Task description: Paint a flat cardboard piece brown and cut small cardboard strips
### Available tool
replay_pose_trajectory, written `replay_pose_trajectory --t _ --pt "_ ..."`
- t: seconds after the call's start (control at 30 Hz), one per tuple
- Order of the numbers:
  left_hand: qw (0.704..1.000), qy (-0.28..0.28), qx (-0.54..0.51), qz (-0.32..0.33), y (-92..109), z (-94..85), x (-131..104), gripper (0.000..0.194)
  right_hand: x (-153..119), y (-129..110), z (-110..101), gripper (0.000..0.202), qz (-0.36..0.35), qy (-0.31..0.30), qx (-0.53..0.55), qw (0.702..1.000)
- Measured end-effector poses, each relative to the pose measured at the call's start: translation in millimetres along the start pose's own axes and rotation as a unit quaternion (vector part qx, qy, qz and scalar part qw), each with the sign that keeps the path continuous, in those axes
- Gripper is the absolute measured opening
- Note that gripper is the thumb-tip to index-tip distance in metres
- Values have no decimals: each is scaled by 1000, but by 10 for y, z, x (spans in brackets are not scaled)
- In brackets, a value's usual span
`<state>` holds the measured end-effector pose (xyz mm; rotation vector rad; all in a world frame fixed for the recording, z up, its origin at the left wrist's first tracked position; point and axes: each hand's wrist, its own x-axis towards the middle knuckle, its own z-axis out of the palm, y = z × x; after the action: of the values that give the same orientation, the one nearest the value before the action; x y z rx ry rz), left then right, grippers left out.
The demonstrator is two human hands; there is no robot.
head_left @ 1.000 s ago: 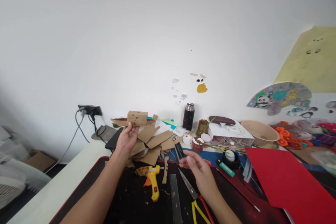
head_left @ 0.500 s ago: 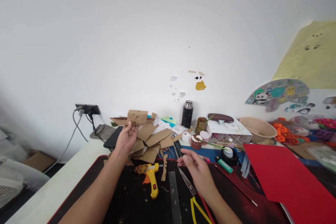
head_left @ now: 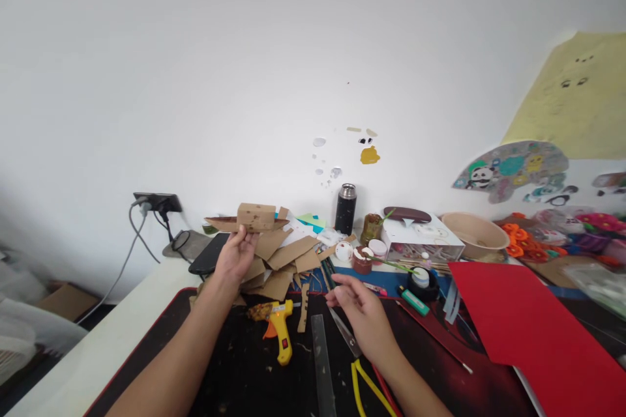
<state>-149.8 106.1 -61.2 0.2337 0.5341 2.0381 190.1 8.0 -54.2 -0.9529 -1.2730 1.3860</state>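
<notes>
My left hand [head_left: 238, 253] is raised at the left and closed around the underside of a small cardboard boat [head_left: 256, 216], a pointed brown hull with a boxy cabin on top. The boat is held level above the heap of cardboard scraps [head_left: 288, 254]. My right hand [head_left: 359, 313] hovers over the mat, fingers loosely curled and apart, with nothing seen in it. Scissors [head_left: 356, 348] with yellow and red handles lie just beneath it, partly covered. Between my arms are a yellow hot glue gun [head_left: 280, 332], a notched cardboard strip [head_left: 304, 308] and a clear ruler [head_left: 323, 361].
Along the wall stand a black flask [head_left: 346, 212], open paint jars [head_left: 362, 260], a white box [head_left: 420, 238] and a beige bowl [head_left: 475, 234]. Red card [head_left: 518, 313] covers the right side. A paintbrush [head_left: 435, 337] and a green glue stick [head_left: 413, 300] lie nearby.
The whole view has shifted slightly, so the table things appear a little further left and up. Both hands keep nearly the same pose, the boat still in my left.
</notes>
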Motion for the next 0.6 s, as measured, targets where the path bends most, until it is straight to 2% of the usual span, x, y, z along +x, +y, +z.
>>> replay_pose_trajectory --t 0.27,0.43,0.6 --pt "999 -8 -6 -31 -47 -8 -6 44 7 38 -6 81 -12 1 -26 1000" --pt "998 -18 -3 -59 -80 21 -61 28 2 58 2 78 -22 -1 -38 999" --pt "996 -36 6 -81 -100 105 -148 38 2 85 14 75 -38 -1 -55 998"
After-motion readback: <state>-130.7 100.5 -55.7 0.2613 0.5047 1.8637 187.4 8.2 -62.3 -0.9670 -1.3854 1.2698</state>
